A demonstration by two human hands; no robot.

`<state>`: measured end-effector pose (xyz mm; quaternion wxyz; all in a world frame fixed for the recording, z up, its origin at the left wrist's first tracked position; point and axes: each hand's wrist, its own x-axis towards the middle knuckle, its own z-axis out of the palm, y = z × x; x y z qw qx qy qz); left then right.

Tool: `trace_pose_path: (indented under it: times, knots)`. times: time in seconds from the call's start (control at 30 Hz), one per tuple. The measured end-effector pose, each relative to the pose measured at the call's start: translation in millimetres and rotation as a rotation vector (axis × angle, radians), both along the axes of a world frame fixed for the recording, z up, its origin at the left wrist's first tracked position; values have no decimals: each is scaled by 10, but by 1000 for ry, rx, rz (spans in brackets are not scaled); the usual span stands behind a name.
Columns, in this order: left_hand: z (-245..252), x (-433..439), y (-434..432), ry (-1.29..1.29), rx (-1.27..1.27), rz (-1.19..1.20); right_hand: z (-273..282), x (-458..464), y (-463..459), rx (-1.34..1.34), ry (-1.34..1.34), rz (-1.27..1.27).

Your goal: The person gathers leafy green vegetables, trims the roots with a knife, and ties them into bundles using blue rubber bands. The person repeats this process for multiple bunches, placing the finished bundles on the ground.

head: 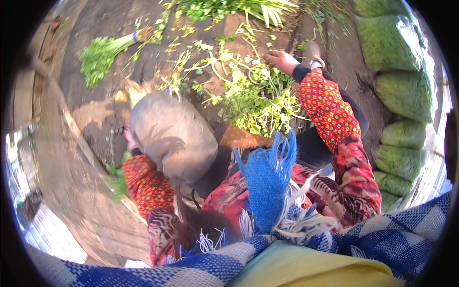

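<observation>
My right hand (283, 61) reaches over a heap of loose trimmed leaves and stems (265, 104), with nothing visible in its fingers. A dark ring-shaped item (254, 76) lies among the leaves just below it. My left hand (129, 133) is mostly hidden behind my bent, grey-covered knee (172, 132). Around that hand, the pale root end of a celery-like bunch (137, 92) shows above and green leaves (120, 183) show below. Whether the fingers grip the bunch is hidden. A purple-blue band (173, 91) sits at the knee's upper edge.
A leafy bunch tied with a blue band (111, 53) lies at the upper left. Untied stalks (247, 9) are piled at the far side. Filled clear bags of greens (401, 93) line the right. A long pole (77, 127) curves along the left. My scarf (267, 186) hangs in front.
</observation>
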<state>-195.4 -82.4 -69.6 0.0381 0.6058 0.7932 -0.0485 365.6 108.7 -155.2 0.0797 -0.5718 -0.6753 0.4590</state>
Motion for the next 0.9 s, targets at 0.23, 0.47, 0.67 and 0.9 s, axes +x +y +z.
trace_pose_path:
  times: [0.23, 0.47, 0.67, 0.9]
  knots:
    - [-340, -219, 692, -203, -253, 175, -800, 326, 1482, 152, -164, -279]
    - [1337, 1370, 2368, -319, 245, 167, -1437, 1128, 3766, 730, -772, -106]
    - [813, 2735, 3106, -506, 7, -248, -1796, 1105, 4419, 463, -958, -117]
    - [395, 3001, 3271, -431, -192, -406, -1979, 1005, 4000, 471, -866, -9]
